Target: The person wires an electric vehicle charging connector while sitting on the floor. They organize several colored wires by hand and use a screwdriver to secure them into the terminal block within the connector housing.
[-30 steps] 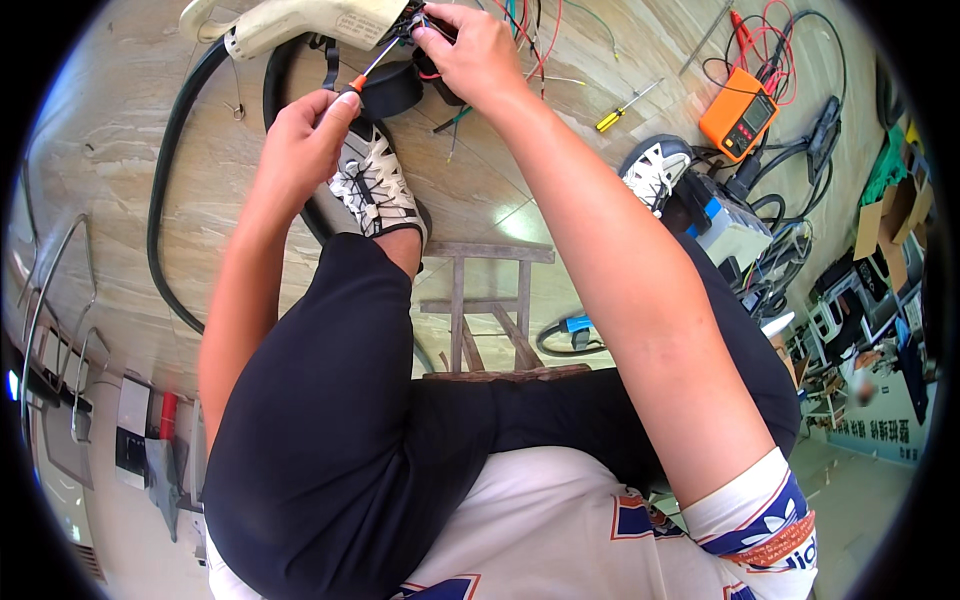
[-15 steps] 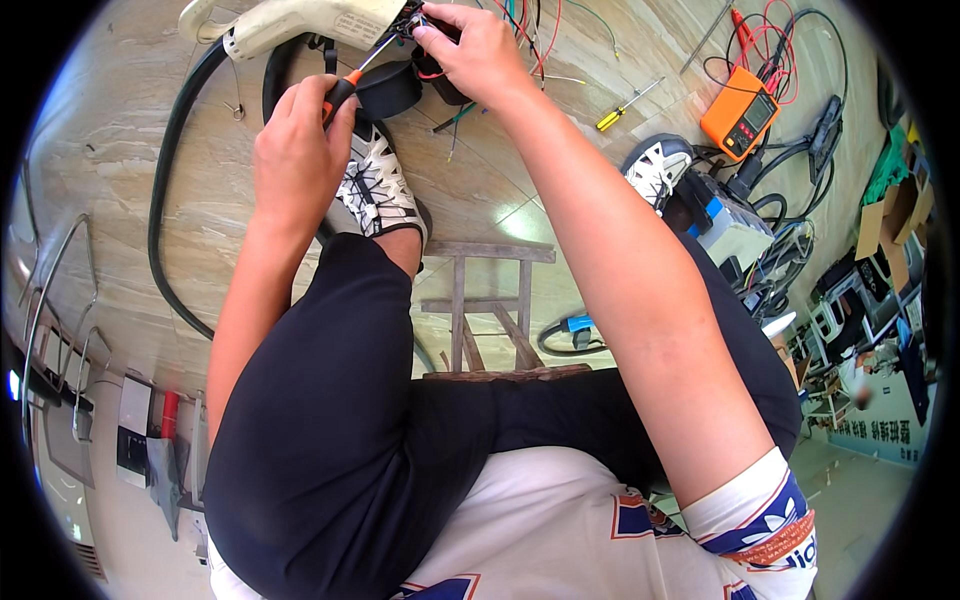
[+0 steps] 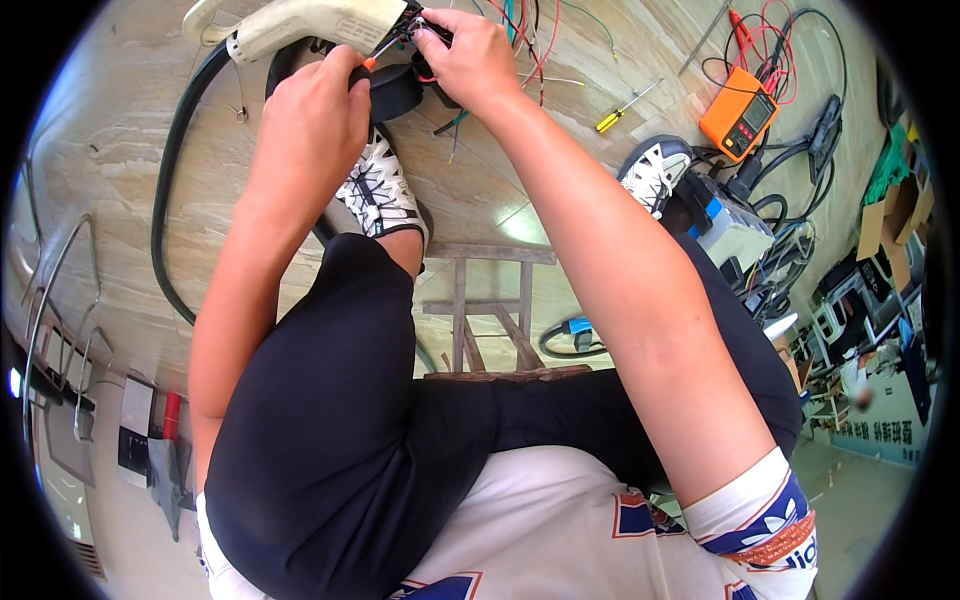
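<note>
Near the top of the head view lies a cream charging gun point(image 3: 300, 28) with a thick black cable point(image 3: 166, 190). My left hand point(image 3: 312, 125) is closed round a screwdriver point(image 3: 371, 63); only a bit of its orange handle and the metal shaft show. The shaft points up and right at the gun's dark front end point(image 3: 408, 20), where the exact contact is hidden. My right hand point(image 3: 472, 62) pinches small dark parts with thin wires there; its fingertips cover most of them. A black round part point(image 3: 394, 92) is just below, between the two hands.
A yellow-handled screwdriver point(image 3: 612, 121) lies on the tiled floor, right of my right hand. Further right are an orange multimeter point(image 3: 740, 115) with red and black leads and a grey box point(image 3: 735, 235) among cables. My shoes point(image 3: 385, 185) flank a wooden stool frame point(image 3: 490, 252).
My left hand has moved up and slightly right and turned, hiding more of the screwdriver's handle. The right hand stays almost in place, still pinching at the gun's front end.
</note>
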`<control>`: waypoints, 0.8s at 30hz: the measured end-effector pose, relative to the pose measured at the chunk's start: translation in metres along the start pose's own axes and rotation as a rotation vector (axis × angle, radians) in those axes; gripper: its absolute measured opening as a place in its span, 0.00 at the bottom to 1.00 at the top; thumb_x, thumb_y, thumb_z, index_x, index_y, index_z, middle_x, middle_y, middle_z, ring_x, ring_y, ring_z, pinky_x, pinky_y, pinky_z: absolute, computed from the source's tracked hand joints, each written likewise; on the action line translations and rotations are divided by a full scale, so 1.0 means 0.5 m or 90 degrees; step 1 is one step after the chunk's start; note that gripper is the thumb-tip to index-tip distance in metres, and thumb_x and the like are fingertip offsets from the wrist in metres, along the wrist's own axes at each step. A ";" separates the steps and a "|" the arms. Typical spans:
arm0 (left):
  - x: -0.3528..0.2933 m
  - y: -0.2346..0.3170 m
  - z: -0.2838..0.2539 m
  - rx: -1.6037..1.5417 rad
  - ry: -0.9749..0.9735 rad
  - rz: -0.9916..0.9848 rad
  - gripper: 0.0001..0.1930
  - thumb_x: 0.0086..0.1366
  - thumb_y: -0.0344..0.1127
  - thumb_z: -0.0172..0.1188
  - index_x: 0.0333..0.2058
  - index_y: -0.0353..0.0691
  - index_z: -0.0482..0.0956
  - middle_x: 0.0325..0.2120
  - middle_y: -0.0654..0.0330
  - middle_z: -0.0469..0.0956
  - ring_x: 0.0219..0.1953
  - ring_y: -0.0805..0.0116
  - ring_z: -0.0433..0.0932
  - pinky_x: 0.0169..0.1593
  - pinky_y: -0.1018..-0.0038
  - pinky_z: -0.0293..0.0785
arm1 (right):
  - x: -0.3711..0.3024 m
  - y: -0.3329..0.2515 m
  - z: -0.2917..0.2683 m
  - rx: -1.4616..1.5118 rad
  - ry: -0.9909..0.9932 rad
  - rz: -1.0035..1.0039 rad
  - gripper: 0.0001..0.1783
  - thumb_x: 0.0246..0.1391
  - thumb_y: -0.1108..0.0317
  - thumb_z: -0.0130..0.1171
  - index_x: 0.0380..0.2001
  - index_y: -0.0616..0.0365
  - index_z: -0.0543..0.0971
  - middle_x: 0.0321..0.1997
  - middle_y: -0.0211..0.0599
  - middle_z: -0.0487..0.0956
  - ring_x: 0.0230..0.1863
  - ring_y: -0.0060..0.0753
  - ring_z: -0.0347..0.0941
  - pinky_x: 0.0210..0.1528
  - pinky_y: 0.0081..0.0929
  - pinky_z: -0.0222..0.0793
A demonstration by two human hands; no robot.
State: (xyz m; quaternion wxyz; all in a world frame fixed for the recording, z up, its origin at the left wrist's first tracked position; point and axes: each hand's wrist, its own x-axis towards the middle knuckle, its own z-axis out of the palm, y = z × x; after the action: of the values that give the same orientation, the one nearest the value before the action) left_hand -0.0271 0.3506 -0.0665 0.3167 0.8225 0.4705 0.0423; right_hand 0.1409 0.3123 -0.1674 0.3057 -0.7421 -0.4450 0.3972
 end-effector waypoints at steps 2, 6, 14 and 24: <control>0.010 0.000 -0.011 0.042 -0.035 0.008 0.08 0.64 0.31 0.58 0.39 0.33 0.76 0.25 0.48 0.79 0.28 0.47 0.78 0.33 0.61 0.72 | 0.001 -0.023 -0.017 0.032 -0.082 0.078 0.17 0.49 0.62 0.64 0.42 0.57 0.84 0.32 0.49 0.83 0.36 0.51 0.80 0.42 0.39 0.75; 0.022 -0.004 -0.025 -0.019 -0.060 -0.048 0.11 0.65 0.34 0.57 0.40 0.32 0.77 0.21 0.49 0.78 0.25 0.51 0.77 0.32 0.64 0.71 | -0.001 0.008 0.002 -0.017 0.018 -0.046 0.16 0.50 0.63 0.64 0.42 0.57 0.84 0.32 0.49 0.83 0.36 0.49 0.81 0.42 0.38 0.75; 0.029 -0.028 -0.042 -0.212 -0.198 -0.295 0.15 0.66 0.38 0.56 0.43 0.31 0.79 0.18 0.61 0.75 0.23 0.76 0.73 0.28 0.75 0.67 | -0.005 -0.028 -0.026 0.153 -0.027 0.046 0.13 0.56 0.62 0.56 0.35 0.62 0.80 0.30 0.51 0.81 0.32 0.50 0.79 0.37 0.40 0.73; -0.001 -0.022 -0.021 -0.062 0.003 -0.071 0.11 0.62 0.34 0.62 0.42 0.38 0.78 0.21 0.53 0.77 0.24 0.58 0.77 0.31 0.68 0.72 | 0.023 0.005 -0.016 0.033 -0.072 0.022 0.08 0.54 0.69 0.57 0.36 0.59 0.78 0.32 0.46 0.81 0.36 0.46 0.80 0.41 0.38 0.74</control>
State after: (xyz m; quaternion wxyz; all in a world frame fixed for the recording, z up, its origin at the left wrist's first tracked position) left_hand -0.0393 0.3592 -0.0641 0.3573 0.7784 0.5138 0.0491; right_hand 0.1524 0.3209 -0.1693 0.2922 -0.7181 -0.4383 0.4548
